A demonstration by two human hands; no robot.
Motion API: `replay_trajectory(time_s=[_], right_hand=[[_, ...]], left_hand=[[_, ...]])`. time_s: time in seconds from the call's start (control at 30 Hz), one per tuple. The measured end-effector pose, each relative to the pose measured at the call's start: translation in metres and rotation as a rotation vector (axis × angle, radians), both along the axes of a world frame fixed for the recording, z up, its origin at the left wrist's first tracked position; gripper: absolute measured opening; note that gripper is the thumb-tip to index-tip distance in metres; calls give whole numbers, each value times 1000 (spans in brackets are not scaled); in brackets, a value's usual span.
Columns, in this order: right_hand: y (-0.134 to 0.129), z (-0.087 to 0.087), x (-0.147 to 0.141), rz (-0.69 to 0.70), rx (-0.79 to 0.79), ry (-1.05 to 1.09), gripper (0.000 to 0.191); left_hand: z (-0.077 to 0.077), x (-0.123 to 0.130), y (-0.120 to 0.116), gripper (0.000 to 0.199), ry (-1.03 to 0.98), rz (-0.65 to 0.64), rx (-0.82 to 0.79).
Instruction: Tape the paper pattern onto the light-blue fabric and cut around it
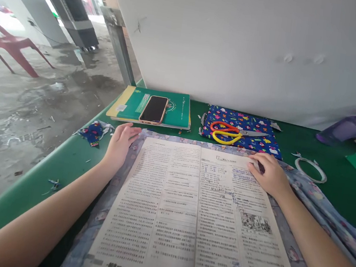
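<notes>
An open book (180, 212) with printed pages lies flat on a grey-blue patterned cloth (106, 203). My left hand (123, 140) rests at the cloth's edge by the book's upper left corner, its fingers bent and close together; whether they pinch the cloth is too small to tell. At the book's upper right, my right hand (268, 171) touches the page edge and cloth with thumb and fingers apart. Scissors (227, 133) with red and yellow handles lie on a folded dark blue patterned cloth (255, 148) beyond the book.
A phone (154, 109) lies on green books (181, 107) at the back left of the green table (33, 206). To the right are a white tape ring (311, 169) and a purple bottle (346, 127). Fabric scraps (94, 132) lie at left. A red chair (15, 46) stands beyond.
</notes>
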State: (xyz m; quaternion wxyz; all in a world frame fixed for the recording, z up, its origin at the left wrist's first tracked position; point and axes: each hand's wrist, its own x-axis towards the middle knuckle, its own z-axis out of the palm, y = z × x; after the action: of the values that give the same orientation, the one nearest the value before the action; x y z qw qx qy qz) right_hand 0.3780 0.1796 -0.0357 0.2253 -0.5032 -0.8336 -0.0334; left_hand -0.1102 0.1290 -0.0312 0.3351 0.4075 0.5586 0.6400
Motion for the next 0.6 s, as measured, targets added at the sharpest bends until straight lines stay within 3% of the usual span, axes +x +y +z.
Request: replay_trajectory(time_s=[0.17, 0.4, 0.6], right_hand=[[-4, 6, -5, 58, 94, 12, 29], [-3, 6, -5, 108, -10, 2, 27], [-2, 3, -4, 84, -14, -2, 26]], left_hand=[[5, -3, 1, 45, -142, 42, -2], [13, -10, 4, 73, -250, 28, -73], [18, -12, 5, 76, -345, 15, -111]])
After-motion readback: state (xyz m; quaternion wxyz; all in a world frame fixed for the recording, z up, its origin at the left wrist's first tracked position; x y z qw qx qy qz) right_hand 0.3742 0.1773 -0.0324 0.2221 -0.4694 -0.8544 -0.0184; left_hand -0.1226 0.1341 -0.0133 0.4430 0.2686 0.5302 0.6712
